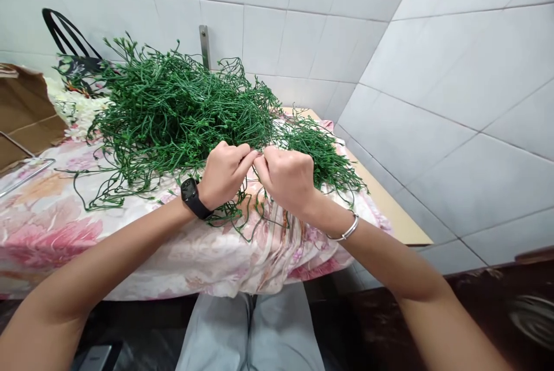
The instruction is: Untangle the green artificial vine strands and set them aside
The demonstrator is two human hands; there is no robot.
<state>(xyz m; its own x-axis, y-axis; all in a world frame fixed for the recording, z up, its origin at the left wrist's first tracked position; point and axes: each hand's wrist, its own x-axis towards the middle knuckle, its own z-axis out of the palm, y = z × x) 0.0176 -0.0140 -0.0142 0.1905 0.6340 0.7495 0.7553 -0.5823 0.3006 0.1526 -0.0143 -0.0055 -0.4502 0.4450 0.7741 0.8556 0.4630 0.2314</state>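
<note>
So far left there's some brown cardboard (32,120), with a bent metal rod (32,177) just in front of it, lying over a flowery cloth (52,232). Next along is a dark patterned bag (84,65) with black handles, and some white flowers (84,111) in front of it. Then comes the huge pile of green stems (173,105), heaped on the cloth near the tiled wall. Black watch (189,191) on the left wrist, and the left hand (223,172) is at the near right side of that heap, fingers curled in tight. A few loose stems (234,209) stick out below the hands. The right hand (285,177) is curled closed too, thumbs and fingertips meeting in the middle, but honestly can't tell what's pinched in either one. Just past it sits a smaller green bunch (315,152), then a silver bracelet (350,227) on the right wrist and a bare strip of tabletop (389,218).
</note>
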